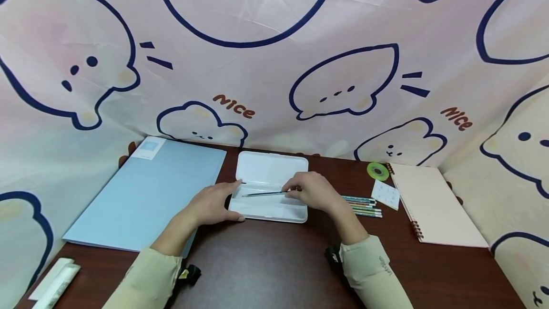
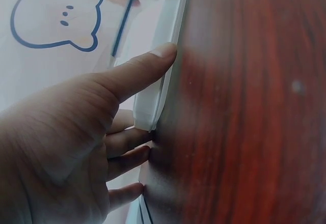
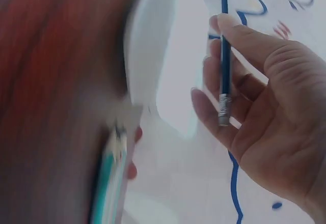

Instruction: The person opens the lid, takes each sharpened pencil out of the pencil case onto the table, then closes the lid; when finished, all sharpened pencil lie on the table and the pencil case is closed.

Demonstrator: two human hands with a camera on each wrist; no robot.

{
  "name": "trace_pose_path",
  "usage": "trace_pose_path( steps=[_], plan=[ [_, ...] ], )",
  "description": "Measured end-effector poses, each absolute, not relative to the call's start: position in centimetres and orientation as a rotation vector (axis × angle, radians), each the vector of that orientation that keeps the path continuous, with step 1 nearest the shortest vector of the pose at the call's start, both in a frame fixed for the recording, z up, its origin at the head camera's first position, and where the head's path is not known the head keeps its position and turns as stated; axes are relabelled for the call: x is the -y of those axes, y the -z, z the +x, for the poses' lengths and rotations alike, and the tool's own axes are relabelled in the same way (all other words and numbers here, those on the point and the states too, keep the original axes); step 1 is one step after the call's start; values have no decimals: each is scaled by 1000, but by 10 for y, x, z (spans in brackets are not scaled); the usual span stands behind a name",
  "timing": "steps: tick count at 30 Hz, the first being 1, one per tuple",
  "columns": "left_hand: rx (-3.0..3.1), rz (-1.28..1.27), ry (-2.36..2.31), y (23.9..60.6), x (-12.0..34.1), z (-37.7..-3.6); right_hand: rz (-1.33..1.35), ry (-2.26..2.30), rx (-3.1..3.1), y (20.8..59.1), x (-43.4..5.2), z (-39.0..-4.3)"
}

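White pencil case (image 1: 271, 190), dark blue pencil (image 1: 263, 194), light-blue folder (image 1: 147, 194).

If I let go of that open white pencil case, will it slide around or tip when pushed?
The pencil case looks like thin plastic, so probably light and apt to slide on the smooth table. That may be why the left hand steadies its edge. With its lid lying flat open, tipping seems unlikely.

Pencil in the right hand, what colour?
Dark blue pencil, silver ferrule at its end; pinched by the right hand. Clearest in the right wrist view.
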State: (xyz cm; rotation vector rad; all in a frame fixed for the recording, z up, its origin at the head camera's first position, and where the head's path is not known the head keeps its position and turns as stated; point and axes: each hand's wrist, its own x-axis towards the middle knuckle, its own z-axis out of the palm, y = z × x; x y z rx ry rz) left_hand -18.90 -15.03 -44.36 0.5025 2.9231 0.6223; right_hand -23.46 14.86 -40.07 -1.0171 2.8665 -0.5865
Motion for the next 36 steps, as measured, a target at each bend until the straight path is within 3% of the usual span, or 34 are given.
trace_pose_path(
  steps=[19,36],
  plan=[
    [-2923,519,-621,442,150,-189,-847,852,-3045,394,-247,-225],
    [-2924,503,-626,445,148,-189,-666,715,-3117,414,-308,-211]
  ],
)
